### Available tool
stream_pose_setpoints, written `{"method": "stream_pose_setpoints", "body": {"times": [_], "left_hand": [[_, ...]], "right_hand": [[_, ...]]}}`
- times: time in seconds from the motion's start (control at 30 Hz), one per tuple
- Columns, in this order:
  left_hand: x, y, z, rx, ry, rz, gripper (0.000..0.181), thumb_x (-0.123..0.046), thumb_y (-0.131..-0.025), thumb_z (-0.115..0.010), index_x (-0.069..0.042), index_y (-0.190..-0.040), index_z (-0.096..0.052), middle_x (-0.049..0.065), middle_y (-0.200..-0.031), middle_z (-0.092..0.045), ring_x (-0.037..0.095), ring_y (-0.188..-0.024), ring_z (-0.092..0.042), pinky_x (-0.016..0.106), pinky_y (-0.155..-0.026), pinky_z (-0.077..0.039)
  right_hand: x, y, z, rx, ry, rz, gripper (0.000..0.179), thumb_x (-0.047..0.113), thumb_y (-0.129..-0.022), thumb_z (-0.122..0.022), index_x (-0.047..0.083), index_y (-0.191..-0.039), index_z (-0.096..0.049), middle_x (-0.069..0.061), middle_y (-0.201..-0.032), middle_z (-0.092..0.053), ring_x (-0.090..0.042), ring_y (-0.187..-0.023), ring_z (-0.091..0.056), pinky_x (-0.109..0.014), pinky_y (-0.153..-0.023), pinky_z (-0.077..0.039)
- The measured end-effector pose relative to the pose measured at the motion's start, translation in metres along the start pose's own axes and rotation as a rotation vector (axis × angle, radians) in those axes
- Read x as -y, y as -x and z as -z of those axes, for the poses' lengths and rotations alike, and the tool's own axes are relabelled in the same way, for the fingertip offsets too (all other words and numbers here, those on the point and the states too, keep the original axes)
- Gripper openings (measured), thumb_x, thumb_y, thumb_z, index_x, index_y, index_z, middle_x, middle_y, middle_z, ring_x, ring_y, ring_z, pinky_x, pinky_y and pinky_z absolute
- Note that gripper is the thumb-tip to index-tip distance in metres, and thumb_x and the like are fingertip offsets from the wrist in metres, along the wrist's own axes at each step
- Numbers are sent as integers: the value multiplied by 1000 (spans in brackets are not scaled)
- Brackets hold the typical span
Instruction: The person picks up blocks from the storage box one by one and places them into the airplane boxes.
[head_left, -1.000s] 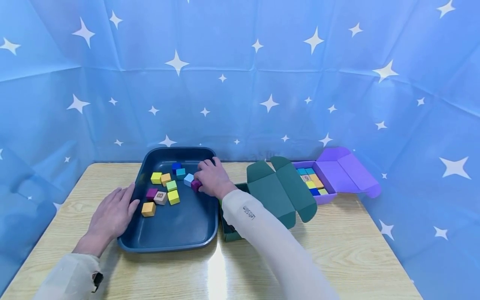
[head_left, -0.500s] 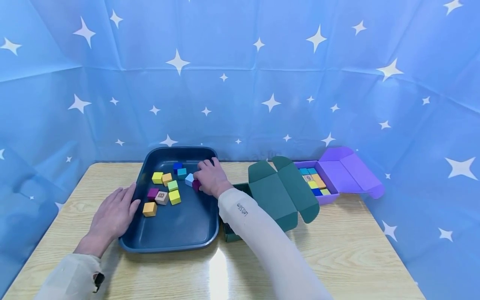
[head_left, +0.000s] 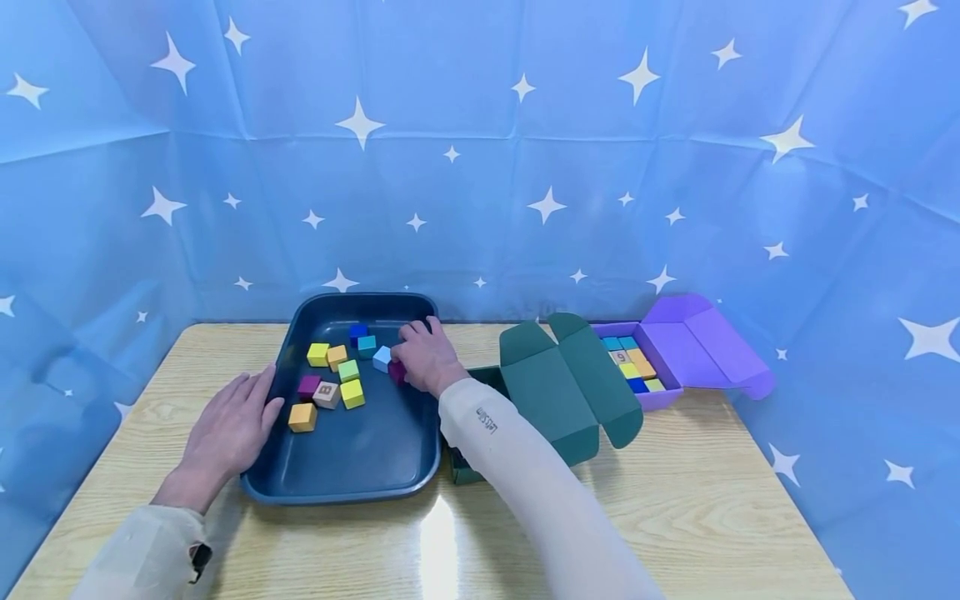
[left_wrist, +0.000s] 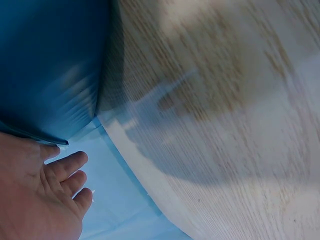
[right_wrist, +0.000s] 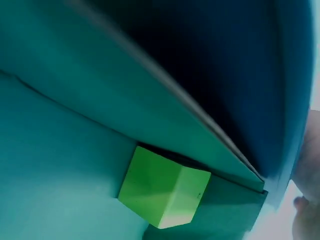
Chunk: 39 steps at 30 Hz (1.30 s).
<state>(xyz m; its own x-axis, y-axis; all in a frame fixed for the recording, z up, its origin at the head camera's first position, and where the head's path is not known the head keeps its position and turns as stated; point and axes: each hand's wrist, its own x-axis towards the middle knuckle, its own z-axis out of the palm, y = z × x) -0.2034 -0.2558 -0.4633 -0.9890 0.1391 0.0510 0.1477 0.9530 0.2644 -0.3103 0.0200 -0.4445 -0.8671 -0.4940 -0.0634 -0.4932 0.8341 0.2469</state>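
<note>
In the head view my left hand lies against the left rim of a dark blue tray, fingers extended. The left wrist view shows that hand beside the tray's outer wall, fingers loosely bent. My right hand reaches over the tray's right rim and grips a purple block, partly hidden by the fingers. A light blue block sits just left of it. Other blocks lie scattered in the tray, including a yellow block and a lettered wooden block.
A dark green box with its lid folded back stands right of the tray, partly under my right forearm. A green block lies inside it. Farther right, an open purple box holds several blocks. A starry blue cloth hangs behind.
The head view has shifted slightly, so everything appears a little farther right. Both hands and the blocks keep nearly the same places relative to the tray.
</note>
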Motion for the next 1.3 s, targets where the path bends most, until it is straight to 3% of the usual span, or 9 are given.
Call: {"method": "stream_pose_setpoints", "body": {"times": [0.2,0.57,1.03,1.3], "left_hand": [[-1,0,-1,-5,-8,-4,65,-39,-106,-33,-2,-155,-15,32,-151,-32,51,-140,-24,65,-115,-20],[0,-2,1,-2,-23,-14,63,-36,-106,-34,0,-155,-16,32,-150,-33,51,-140,-24,63,-116,-19],[0,0,1,4,-4,-1,64,-37,-106,-33,-2,-155,-14,33,-150,-32,51,-140,-23,64,-116,-18],[-1,1,1,9,1,1,65,-39,-106,-33,-2,-156,-13,33,-150,-31,52,-140,-23,65,-116,-19]], "right_hand": [[-2,3,5,-45,34,47,36,45,-88,-69,36,-123,-67,6,-137,-54,-18,-136,-38,-49,-124,-19],[-5,19,40,-90,124,145,42,50,-86,-69,36,-125,-64,5,-143,-51,-19,-140,-34,-51,-124,-16],[-33,44,71,-76,40,107,34,48,-86,-70,33,-117,-69,3,-141,-51,-20,-138,-35,-51,-122,-18],[-60,57,71,-69,12,65,29,46,-86,-70,29,-109,-72,1,-138,-53,-22,-136,-37,-54,-121,-20]]}}
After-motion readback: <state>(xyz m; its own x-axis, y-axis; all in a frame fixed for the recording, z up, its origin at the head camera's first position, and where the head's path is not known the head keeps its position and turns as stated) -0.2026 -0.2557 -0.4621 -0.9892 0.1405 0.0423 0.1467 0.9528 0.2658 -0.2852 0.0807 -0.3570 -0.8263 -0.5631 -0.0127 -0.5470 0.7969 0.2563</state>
